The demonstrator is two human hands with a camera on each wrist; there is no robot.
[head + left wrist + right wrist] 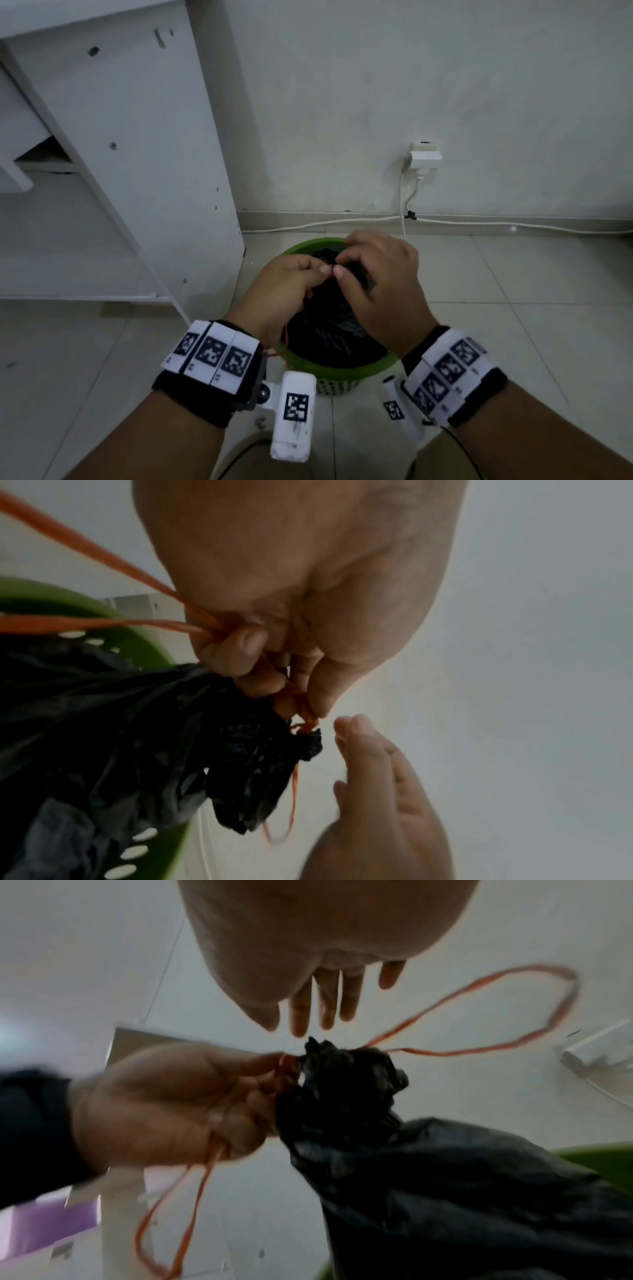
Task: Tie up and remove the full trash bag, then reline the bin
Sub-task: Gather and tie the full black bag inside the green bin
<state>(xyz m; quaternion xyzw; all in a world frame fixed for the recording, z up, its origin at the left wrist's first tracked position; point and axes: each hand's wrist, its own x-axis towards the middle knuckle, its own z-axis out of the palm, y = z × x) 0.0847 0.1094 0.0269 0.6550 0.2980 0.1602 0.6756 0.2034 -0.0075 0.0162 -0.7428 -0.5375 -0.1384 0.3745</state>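
A green perforated bin (342, 371) stands on the floor tiles with a black trash bag (329, 329) in it. The bag's mouth is gathered into a bunched neck (308, 742) above the bin. My left hand (294, 277) grips the orange drawstring (85, 622) right at that neck, and two strands run back through its fist (164, 1102). My right hand (376, 274) hovers just beside the neck with straight fingers (308, 1010) that hold nothing. A second drawstring loop (445, 1054) hangs free on the bag's far side.
A white furniture panel (137, 154) stands close on the bin's left. The wall behind carries a socket with a plug (424, 156), and a white cable (308, 226) runs along the skirting. Tiled floor (513, 291) lies to the right.
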